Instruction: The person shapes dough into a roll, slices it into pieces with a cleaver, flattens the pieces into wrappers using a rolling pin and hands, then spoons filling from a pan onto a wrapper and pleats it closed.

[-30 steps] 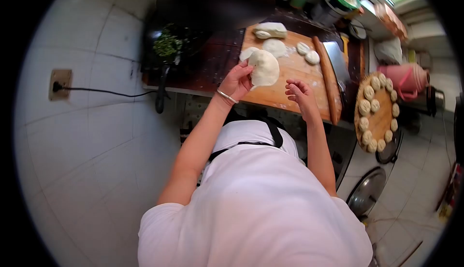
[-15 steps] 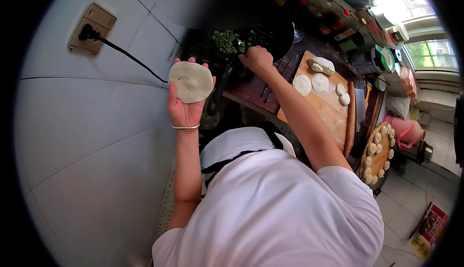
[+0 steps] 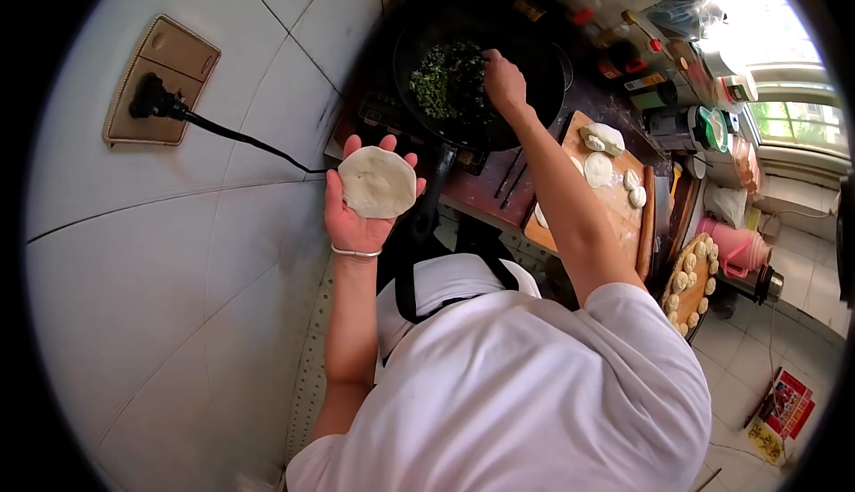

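A round, flat dough wrapper [image 3: 378, 183] lies on the upturned palm of my left hand [image 3: 356, 225], with the fingers curled up around its edge. My right hand [image 3: 506, 84] is closed over the black wok [image 3: 521, 127], beside the chopped green filling [image 3: 436, 82]; what its fingers grip is too small and dark to make out. On the floured wooden board [image 3: 614, 216] lie a lump of dough [image 3: 603, 139], a flat wrapper [image 3: 598, 170] and small dough pieces [image 3: 634, 189].
A rolling pin [image 3: 647, 225] and a cleaver lie at the board's right side. Shaped buns stand on a round tray [image 3: 690, 292] near a pink thermos [image 3: 735, 244]. Chopsticks [image 3: 510, 178] lie between wok and board. Bottles [image 3: 588, 2] line the back; a plugged-in cord [image 3: 240, 138] runs along the left wall.
My left hand has moved left from the board with the wrapper, which now lies flat on the palm. My right hand has gone from beside the board to over the wok and closed.
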`<action>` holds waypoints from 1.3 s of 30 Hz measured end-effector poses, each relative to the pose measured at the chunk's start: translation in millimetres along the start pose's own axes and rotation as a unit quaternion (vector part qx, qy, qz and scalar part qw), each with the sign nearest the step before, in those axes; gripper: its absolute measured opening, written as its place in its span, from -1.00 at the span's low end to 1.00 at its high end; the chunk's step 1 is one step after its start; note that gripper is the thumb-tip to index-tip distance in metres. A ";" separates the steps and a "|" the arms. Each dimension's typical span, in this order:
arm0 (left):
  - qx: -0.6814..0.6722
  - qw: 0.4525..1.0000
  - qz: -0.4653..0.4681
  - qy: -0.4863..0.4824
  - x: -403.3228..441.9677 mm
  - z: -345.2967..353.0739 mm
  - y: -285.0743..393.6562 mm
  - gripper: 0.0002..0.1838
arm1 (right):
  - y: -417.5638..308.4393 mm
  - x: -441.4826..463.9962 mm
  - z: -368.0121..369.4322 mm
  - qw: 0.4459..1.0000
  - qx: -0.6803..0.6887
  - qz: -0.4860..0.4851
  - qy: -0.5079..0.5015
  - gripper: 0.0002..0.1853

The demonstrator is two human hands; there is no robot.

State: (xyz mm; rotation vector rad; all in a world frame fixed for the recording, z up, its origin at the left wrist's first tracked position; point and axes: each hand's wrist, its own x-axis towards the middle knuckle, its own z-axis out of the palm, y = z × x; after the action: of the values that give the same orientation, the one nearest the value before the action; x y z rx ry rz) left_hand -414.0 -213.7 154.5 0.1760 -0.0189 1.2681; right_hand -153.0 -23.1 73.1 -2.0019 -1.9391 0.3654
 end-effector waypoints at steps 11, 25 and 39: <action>0.014 0.998 -0.015 0.063 1.4 -16.3 8.6 -0.32 | 16.0 -32.3 -26.0 0.981 -0.021 -0.194 -0.012 -0.77; 0.075 0.991 -0.038 0.105 33.0 -16.0 2.7 -0.35 | 8.8 -50.7 8.3 0.938 0.263 0.113 -0.196 -0.72; 0.082 0.958 0.058 0.269 135.1 -66.0 -31.1 -0.30 | -37.9 -85.3 -68.1 0.938 0.328 0.054 -0.095 -0.78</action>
State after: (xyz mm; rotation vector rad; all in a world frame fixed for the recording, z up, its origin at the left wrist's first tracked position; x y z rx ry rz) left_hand -349.4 -85.2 100.6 -0.0324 0.5532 1.3999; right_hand -163.7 -111.4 146.9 -1.6608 -1.5125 1.1050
